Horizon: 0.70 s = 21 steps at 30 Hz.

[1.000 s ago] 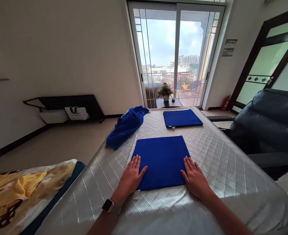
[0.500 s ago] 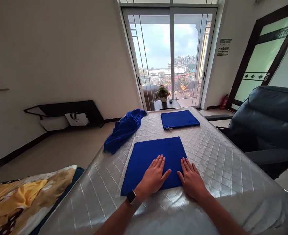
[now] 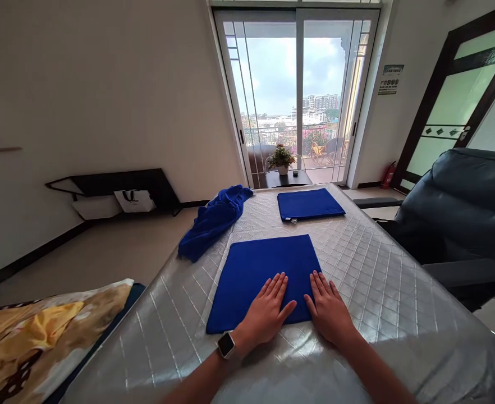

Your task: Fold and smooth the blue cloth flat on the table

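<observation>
A flat blue rectangle of cloth (image 3: 256, 269), which looks like a cushion cover, lies in front of me on a silver quilted surface (image 3: 369, 280). Palm down near its lower right part rests my left hand (image 3: 266, 311), fingers stretched out, with a watch (image 3: 226, 344) on the wrist. My right hand (image 3: 329, 306) lies flat at the cloth's right edge, fingertips on it and the palm partly over the silver surface. Behind it is a second flat blue piece (image 3: 310, 204) with a small white label. A crumpled blue cloth (image 3: 216, 221) sits at the left edge.
A dark padded chair (image 3: 475, 207) stands close on the right. Patterned bedding with yellow cloth (image 3: 41, 336) is at lower left. Beyond the far edge are a small table with a potted plant (image 3: 282, 160) and a sliding glass door (image 3: 300, 84).
My left hand has slid slightly down and to the right over the blue cloth. My right hand stays almost in place. The camera view has shifted a little.
</observation>
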{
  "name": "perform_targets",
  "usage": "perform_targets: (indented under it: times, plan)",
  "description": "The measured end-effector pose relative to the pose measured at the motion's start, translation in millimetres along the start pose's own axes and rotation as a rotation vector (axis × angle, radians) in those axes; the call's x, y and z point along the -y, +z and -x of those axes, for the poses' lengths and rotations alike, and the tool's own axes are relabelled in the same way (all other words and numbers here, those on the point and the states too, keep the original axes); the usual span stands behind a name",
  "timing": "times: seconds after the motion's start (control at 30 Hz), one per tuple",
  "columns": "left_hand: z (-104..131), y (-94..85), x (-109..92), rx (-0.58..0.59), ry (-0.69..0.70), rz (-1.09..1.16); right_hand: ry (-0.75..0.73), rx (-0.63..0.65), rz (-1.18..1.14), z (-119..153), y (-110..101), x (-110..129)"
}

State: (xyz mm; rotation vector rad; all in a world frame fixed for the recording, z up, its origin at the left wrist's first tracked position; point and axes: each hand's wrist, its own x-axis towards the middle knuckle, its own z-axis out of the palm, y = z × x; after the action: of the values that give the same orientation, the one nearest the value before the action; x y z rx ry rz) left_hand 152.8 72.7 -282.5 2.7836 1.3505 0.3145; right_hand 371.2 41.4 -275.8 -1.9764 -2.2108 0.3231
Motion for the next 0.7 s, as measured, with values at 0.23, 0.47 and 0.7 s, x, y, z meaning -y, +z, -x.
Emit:
perform_targets:
  times: [0.23, 0.47, 0.7]
  plan:
    - [78.7, -7.1, 62.8, 0.032, -0.312, -0.081, -0.013, -0.026, -0.01, 0.5, 5.2, -2.2]
    - [89.4, -2.5, 60.4, -0.052, -0.371, -0.109, -0.009, 0.0, 0.045, -1.5, 7.0, -2.6]
    - [87.9, -1.5, 60.5, -0.08, -0.375, -0.087, -0.032, 0.032, 0.092, -3.0, 3.7, -4.6]
